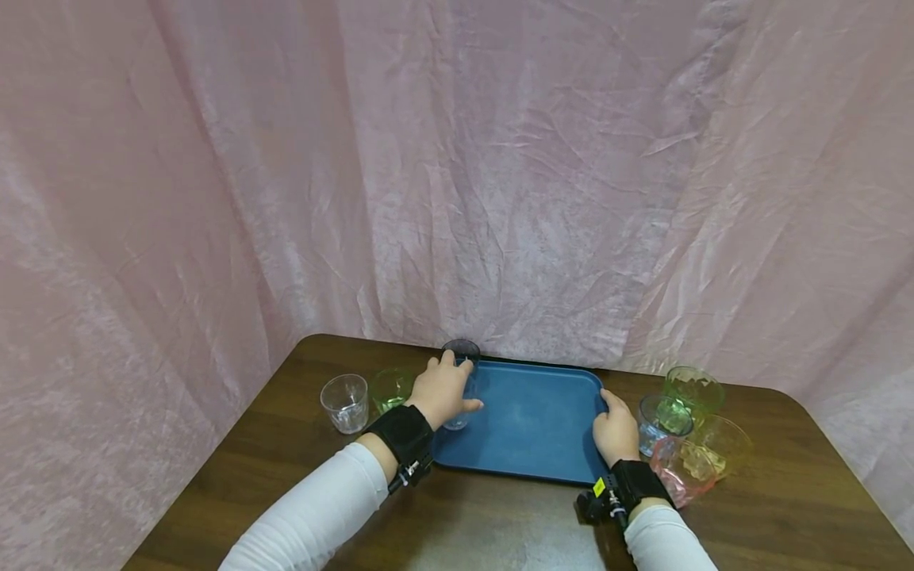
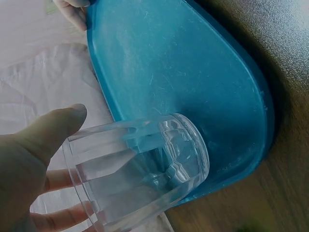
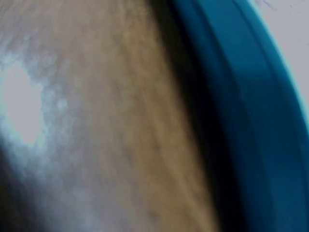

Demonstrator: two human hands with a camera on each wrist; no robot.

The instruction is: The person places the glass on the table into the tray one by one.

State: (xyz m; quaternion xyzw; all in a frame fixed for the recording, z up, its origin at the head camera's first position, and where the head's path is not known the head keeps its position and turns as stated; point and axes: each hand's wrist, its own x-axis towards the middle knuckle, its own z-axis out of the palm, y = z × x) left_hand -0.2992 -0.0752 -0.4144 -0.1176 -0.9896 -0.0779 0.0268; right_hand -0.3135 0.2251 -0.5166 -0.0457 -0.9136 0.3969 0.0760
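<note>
A clear faceted glass (image 2: 140, 169) has its base over the near left part of the blue tray (image 1: 531, 420). Around its rim my left hand (image 1: 440, 388) spreads, thumb out to one side and fingers on the other; the thumb looks off the glass. Just beyond those fingertips shows a greyish rim (image 1: 461, 347); the hand hides whether it belongs to the same glass. At the tray's right side my right hand (image 1: 616, 432) grips the edge, fingers partly hidden. The right wrist view holds only the blurred tray edge (image 3: 256, 111) and tabletop.
Left of the tray stand a clear glass (image 1: 346, 404) and a green one (image 1: 391, 390). Close by my right hand cluster a green glass (image 1: 694, 388), a bluish glass (image 1: 662, 424), a pink glass (image 1: 684, 472) and a yellowish glass (image 1: 727, 444). A pink curtain (image 1: 500, 198) hangs behind the wooden table (image 1: 278, 444).
</note>
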